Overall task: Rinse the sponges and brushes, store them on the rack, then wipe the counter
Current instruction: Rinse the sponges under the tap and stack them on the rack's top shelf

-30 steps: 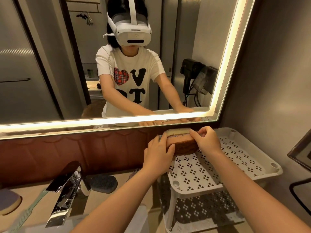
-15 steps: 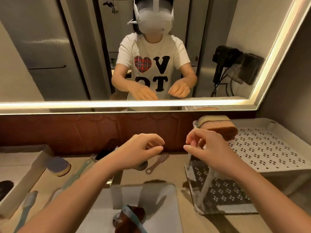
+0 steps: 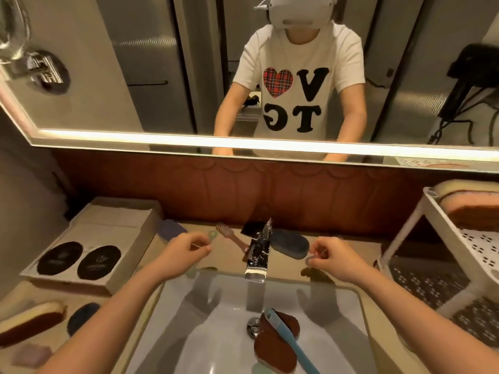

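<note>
My left hand [image 3: 186, 252] hovers left of the faucet [image 3: 258, 252], fingers curled over a pale green brush [image 3: 213, 234] lying on the counter. My right hand [image 3: 329, 259] is right of the faucet, fingers curled beside a pinkish loop handle [image 3: 310, 261]; I cannot tell if either hand grips. A pink brush [image 3: 225, 230] lies by the faucet. In the sink [image 3: 216, 333] lie a brown sponge [image 3: 275, 349] and a blue brush [image 3: 294, 346]. One yellow-brown sponge [image 3: 469, 209] sits on the white rack [image 3: 426, 206].
Grey-blue sponges [image 3: 291, 244] [image 3: 172, 229] lie behind the faucet. At the left counter edge are a yellow-brown sponge [image 3: 29, 325], a dark round sponge [image 3: 82, 317] and a purple one [image 3: 32, 354]. A cardboard box [image 3: 89, 249] stands at back left. The mirror spans the wall.
Both hands left the sponge on the rack's top shelf and came down to the counter on either side of the faucet. My view swung left and down over the sink.
</note>
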A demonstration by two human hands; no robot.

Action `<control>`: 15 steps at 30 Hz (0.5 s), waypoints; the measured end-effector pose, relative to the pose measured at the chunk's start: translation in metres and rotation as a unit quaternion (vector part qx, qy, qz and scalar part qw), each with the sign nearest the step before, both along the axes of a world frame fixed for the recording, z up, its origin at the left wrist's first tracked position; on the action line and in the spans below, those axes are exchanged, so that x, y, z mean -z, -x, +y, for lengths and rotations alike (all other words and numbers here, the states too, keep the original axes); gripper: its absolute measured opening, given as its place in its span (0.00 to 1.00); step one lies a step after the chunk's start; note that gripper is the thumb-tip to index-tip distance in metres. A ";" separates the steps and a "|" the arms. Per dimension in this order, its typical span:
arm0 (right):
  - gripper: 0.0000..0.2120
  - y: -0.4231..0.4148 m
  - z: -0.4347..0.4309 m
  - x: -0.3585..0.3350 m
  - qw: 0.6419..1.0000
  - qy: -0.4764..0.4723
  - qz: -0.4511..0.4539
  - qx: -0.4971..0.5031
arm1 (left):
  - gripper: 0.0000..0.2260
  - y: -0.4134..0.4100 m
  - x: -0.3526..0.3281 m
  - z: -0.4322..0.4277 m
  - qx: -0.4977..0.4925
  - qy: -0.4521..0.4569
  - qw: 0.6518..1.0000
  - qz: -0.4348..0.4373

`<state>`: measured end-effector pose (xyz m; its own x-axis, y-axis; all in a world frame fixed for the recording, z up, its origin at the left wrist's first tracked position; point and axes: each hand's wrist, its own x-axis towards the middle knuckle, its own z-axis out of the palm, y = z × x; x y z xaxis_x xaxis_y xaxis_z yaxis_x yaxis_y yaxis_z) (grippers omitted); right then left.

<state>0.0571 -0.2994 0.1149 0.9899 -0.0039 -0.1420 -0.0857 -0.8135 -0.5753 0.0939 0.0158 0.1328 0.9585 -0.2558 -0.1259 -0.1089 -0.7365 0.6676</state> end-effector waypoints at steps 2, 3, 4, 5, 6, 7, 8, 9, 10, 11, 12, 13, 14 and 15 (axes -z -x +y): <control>0.10 -0.014 0.010 0.018 1.000 0.016 0.011 0.013 | 0.09 -0.010 0.020 0.018 -0.037 0.014 0.999 0.038; 0.12 -0.021 0.015 0.026 0.999 0.027 0.014 0.016 | 0.10 -0.014 0.031 0.026 -0.048 0.015 0.997 0.054; 0.13 -0.027 0.017 0.032 0.999 0.037 0.017 0.017 | 0.12 -0.019 0.040 0.031 -0.059 0.005 0.996 0.066; 0.14 -0.032 0.021 0.038 0.999 0.046 0.020 0.016 | 0.14 -0.024 0.050 0.037 -0.068 -0.009 0.995 0.074; 0.16 -0.038 0.025 0.044 0.998 0.053 0.023 0.014 | 0.16 -0.031 0.059 0.044 -0.078 -0.026 0.993 0.082; 0.18 -0.045 0.028 0.049 0.998 0.062 0.024 0.011 | 0.18 -0.038 0.068 0.051 -0.085 -0.044 0.992 0.081; 0.20 -0.050 0.031 0.054 0.997 0.074 0.027 0.008 | 0.19 -0.045 0.077 0.057 -0.092 -0.062 0.991 0.081; 0.23 -0.054 0.033 0.059 0.996 0.086 0.030 0.008 | 0.21 -0.053 0.086 0.063 -0.096 -0.081 0.989 0.075; 0.25 -0.057 0.034 0.064 0.995 0.094 0.033 0.009 | 0.23 -0.059 0.093 0.068 -0.097 -0.108 0.987 0.069; 0.27 -0.061 0.035 0.070 0.994 0.099 0.036 0.011 | 0.24 -0.066 0.099 0.073 -0.094 -0.143 0.983 0.063; 0.30 -0.063 0.036 0.075 0.994 0.101 0.042 0.014 | 0.26 -0.071 0.103 0.075 -0.092 -0.170 0.979 0.061; 0.32 -0.068 0.038 0.082 0.994 0.100 0.051 0.015 | 0.27 -0.079 0.108 0.079 -0.089 -0.187 0.976 0.064; 0.34 -0.071 0.039 0.087 0.993 0.100 0.060 0.017 | 0.28 -0.083 0.108 0.080 -0.086 -0.199 0.974 0.066; 0.35 -0.073 0.040 0.091 0.992 0.103 0.065 0.019 | 0.29 -0.087 0.109 0.080 -0.081 -0.209 0.972 0.062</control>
